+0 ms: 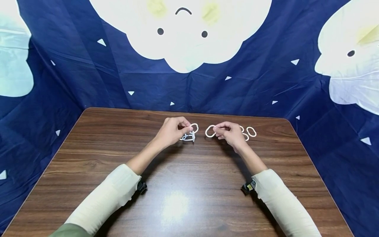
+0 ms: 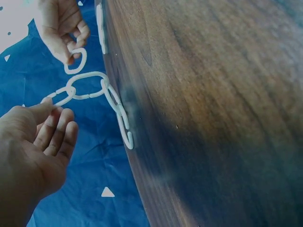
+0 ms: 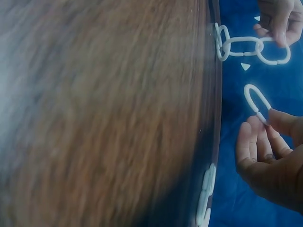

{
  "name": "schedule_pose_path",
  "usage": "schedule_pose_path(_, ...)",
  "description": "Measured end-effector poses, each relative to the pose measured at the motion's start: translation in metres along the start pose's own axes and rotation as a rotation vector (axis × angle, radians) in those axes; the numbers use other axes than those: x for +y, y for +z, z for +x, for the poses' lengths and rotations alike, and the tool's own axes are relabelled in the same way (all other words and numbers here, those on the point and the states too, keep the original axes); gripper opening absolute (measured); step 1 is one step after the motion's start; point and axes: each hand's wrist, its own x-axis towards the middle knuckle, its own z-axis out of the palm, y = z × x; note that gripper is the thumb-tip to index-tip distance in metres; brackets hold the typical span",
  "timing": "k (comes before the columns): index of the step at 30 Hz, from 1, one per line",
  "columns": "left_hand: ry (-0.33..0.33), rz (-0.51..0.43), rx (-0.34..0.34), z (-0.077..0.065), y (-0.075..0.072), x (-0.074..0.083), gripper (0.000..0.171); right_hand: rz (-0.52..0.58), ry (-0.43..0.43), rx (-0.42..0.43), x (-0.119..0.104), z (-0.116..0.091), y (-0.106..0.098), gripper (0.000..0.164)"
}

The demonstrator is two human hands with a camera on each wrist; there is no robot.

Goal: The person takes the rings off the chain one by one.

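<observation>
My left hand pinches the end link of a short white plastic chain between thumb and fingertips. Several oval links hang joined from it, and the lower ones reach the table. Facing it, my right hand pinches one loose white chain link by its end. That link has a small gap in its side. In the head view the loose link and the chain are apart, with a short space between them.
Several more loose white links lie on the table to the right of my right hand. The brown wooden table ends at its far edge just behind the hands. A dark blue cloth with white clouds hangs beyond it.
</observation>
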Motion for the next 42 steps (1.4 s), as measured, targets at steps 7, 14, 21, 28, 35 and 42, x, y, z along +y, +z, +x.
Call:
schedule_pose_path(7, -0.007, 0.015, -0.012, 0.0, 0.001, 0.003, 0.014, -0.05, 0.02, -0.027, 0.008, -0.001, -0.012, 0.025)
schedule_pose_path(14, -0.007, 0.016, -0.014, 0.0, 0.004, 0.004, 0.014, -0.049, 0.044, -0.049, 0.014, -0.003, -0.02, 0.029)
schedule_pose_path(21, -0.02, 0.011, -0.024, 0.0, 0.006, 0.005, 0.012, -0.024, 0.078, -0.037, 0.015, -0.004, -0.025, 0.032)
schedule_pose_path(28, -0.031, 0.011, -0.02, -0.001, 0.006, 0.004, 0.012, -0.037, 0.124, -0.047, 0.015, -0.003, -0.027, 0.034)
schedule_pose_path(35, -0.029, 0.012, -0.019, -0.001, 0.005, 0.005, 0.012, -0.078, 0.141, -0.057, 0.015, -0.002, -0.03, 0.03)
schedule_pose_path(42, -0.029, -0.001, -0.018, -0.001, 0.006, 0.006, 0.011, -0.082, 0.184, -0.061, 0.018, -0.003, -0.034, 0.027)
